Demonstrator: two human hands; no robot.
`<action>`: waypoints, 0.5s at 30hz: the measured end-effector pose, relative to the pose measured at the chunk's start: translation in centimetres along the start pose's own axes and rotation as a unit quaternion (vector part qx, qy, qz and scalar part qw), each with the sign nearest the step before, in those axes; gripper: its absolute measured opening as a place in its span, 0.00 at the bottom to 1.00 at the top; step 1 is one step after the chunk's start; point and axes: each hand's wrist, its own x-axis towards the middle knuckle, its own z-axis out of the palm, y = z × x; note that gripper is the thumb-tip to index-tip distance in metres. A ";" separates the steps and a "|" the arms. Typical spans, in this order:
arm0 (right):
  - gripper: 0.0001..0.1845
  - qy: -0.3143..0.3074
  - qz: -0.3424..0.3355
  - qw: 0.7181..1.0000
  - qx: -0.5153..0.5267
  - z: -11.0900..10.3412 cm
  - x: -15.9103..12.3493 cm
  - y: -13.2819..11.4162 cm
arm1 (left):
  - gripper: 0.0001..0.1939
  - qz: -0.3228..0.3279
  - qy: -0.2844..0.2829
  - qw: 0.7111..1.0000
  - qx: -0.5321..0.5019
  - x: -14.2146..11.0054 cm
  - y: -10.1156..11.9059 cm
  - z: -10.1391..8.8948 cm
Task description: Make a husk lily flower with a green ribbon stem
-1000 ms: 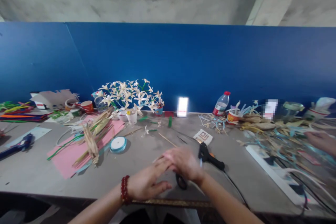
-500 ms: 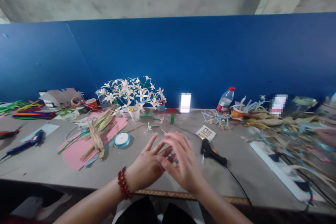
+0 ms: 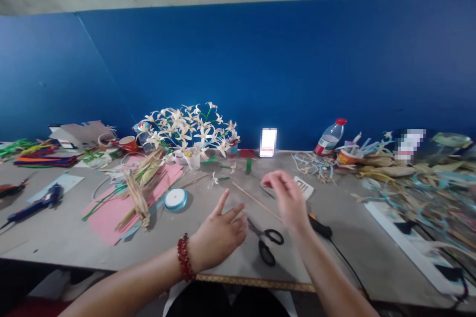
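Note:
My left hand [image 3: 219, 235], with a red bead bracelet on its wrist, hovers low over the table with its fingers apart and nothing seen in them. Beside its fingertips lies a pair of scissors [image 3: 267, 243] with black handles. My right hand [image 3: 289, 200] is further forward, above a black glue gun [image 3: 320, 226] that it partly covers. Its fingers are bent and blurred; whether anything is between them cannot be made out. A thin stick [image 3: 256, 200] lies between the two hands. Beyond it are a small white flower [image 3: 215, 179] and a green strip [image 3: 249, 165].
White flowers [image 3: 182, 126] stand in cups at the back. Left of my hands are a ribbon spool [image 3: 175, 199], pink paper [image 3: 100, 223] with dry husks, and a blue glue gun [image 3: 37, 205]. A power strip [image 3: 405, 247], bottle [image 3: 330, 137] and tangled fibres are on the right.
My hands were together and have parted. The right one moved forward and right, over the glue gun. The scissors and stick between them now show.

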 end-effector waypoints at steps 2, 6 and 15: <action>0.14 0.059 0.020 0.998 0.016 -1.5 0.3 1.0 | 0.13 -0.006 -0.003 1.000 -0.006 -0.1 -0.6 0.3; 0.14 -0.047 0.028 0.997 -0.051 -1.7 -1.5 1.3 | 0.12 -0.004 -0.020 0.999 -0.030 0.4 -1.1 1.8; 0.11 -0.434 -0.179 0.878 -0.090 4.0 -1.4 -0.4 | 0.11 -0.076 0.017 0.969 -0.234 0.9 0.1 5.8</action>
